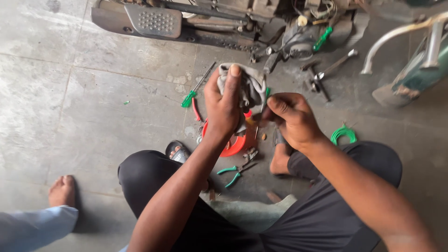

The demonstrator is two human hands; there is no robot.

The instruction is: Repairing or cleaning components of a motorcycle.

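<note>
My left hand is raised over the floor and grips a crumpled grey rag. My right hand is closed beside it and pinches a thin tool with a green handle whose end goes into the rag. Below both hands an orange-red round tub sits on the floor, partly hidden by my left wrist.
Green-handled pliers lie by my knee, a green-handled screwdriver left of the rag, a coil of green wire at right. Wrenches lie near a stripped scooter underside. Another person's bare foot rests at lower left.
</note>
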